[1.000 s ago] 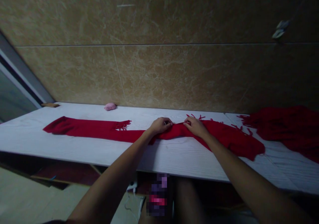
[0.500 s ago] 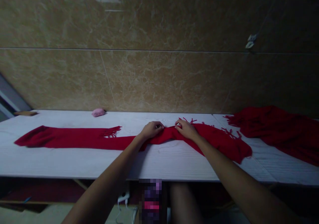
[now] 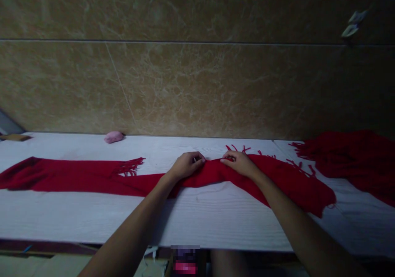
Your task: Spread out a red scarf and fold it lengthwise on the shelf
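A long red scarf (image 3: 89, 176) with fringed edges lies stretched across the white table, its left part folded back so that a fringe ends near the middle. My left hand (image 3: 187, 164) pinches the scarf's far edge just left of centre. A short way to the right, my right hand (image 3: 239, 162) grips the same edge between thumb and fingers. The cloth between the two hands is fairly flat. Right of my right hand the scarf spreads wider and slants toward me, with tassels along its far side.
A second red fringed cloth (image 3: 354, 162) lies heaped at the right against the tiled wall (image 3: 185, 92). Near the wall stands a small pink object (image 3: 114, 137). A flat brown piece (image 3: 15, 137) lies at the far left of the white table (image 3: 197, 223). A whitish fixture (image 3: 353, 24) hangs on the wall.
The view has moved closer to the table. The scarf between my hands looks flatter and wider than before. Both hands stay at its far edge.
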`<state>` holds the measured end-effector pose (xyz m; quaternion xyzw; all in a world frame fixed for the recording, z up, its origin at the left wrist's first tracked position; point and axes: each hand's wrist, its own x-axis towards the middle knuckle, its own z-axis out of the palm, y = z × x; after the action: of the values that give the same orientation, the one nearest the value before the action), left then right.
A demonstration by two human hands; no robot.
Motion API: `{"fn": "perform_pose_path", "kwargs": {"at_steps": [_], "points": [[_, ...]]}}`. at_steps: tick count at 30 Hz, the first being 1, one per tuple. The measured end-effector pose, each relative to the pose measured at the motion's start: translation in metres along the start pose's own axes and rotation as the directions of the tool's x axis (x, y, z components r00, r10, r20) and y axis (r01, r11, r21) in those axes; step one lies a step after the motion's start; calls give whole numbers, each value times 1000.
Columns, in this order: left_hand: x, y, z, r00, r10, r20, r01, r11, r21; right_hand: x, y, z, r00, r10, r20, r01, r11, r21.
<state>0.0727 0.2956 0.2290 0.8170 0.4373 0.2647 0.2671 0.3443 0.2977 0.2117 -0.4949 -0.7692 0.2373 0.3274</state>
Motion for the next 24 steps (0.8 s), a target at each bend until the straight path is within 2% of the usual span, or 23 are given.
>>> {"fn": "perform_pose_path", "kwargs": {"at_steps": [10,13,16,19,21,24], "points": [[-3,4,0,1000,12,-21,-11,1000,14,-1,1,1,991,-125,-51,123,991,-54],[-7,13,-2,989,78,-129,-68,994,81,-2,0,2,986,-137,-96,133,990,-42],[-14,29,-2,949,207,-240,-182,976,119,-2,-2,3,987,-89,-131,88,996,-12],[-22,47,0,927,242,-285,-235,970,58,-2,-3,2,985,-19,-172,15,1000,-25],[-27,57,3,929,227,-292,-243,970,-19,-1,-2,1,976,16,-218,-28,998,-52],[-33,67,7,942,239,-234,-266,960,-88,0,1,-4,949,62,-309,-94,992,-88]]}}
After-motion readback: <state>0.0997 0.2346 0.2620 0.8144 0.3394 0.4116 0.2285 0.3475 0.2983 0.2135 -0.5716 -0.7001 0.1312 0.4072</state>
